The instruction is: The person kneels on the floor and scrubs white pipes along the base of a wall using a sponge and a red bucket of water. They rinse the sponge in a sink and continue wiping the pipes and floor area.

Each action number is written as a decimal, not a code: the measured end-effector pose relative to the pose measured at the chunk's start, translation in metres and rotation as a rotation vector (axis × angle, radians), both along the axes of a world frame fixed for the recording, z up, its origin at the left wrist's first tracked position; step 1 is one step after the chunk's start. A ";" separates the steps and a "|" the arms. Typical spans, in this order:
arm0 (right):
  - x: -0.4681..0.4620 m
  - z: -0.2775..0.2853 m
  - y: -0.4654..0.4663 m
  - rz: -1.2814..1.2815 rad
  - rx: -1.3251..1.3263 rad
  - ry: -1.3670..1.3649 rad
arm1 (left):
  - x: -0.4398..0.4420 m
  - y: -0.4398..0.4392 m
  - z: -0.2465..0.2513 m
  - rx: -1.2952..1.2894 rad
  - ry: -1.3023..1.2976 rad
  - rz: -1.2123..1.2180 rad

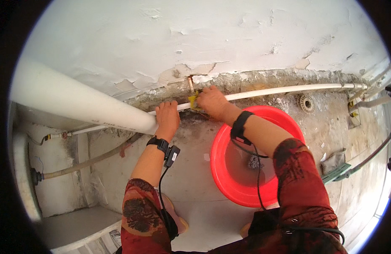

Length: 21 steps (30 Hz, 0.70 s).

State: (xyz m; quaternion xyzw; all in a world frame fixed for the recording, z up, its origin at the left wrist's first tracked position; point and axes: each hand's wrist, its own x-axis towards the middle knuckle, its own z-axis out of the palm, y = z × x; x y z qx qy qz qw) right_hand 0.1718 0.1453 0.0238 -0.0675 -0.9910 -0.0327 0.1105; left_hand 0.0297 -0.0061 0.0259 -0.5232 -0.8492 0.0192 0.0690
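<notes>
My left hand (pixel 167 119) rests on the thin white pipe (pixel 265 92) along the foot of the wall, just right of the thick white pipe (pixel 87 100); whether its fingers close around the thin pipe is unclear. My right hand (pixel 213 103) is at a yellow cloth or strip (pixel 193 101) on the thin pipe, below a short metal stub (pixel 191 84) from the wall. Its fingertips are partly hidden, so I cannot tell whether they grip the yellow piece. Under my right forearm stands a red plastic basin (pixel 219 171) holding murky water and a grey scrubber (pixel 255 162).
Peeling plaster covers the wall (pixel 214 35). A round drain cover (pixel 306 104) lies right of the basin. Farther right are a green brush-like tool (pixel 336 173) and a grey cloth (pixel 333 162). A flexible hose (pixel 87 162) crosses the left side. Cables hang from both wrists.
</notes>
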 end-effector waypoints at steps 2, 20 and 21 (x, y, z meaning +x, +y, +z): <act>0.014 0.004 0.018 -0.023 -0.084 0.022 | -0.007 -0.003 -0.007 0.029 -0.042 0.012; -0.048 -0.013 -0.054 0.136 0.336 0.014 | -0.005 -0.010 -0.053 1.276 -2.035 0.781; -0.053 -0.013 -0.052 0.128 0.339 -0.050 | -0.008 -0.007 -0.054 1.285 -2.087 0.756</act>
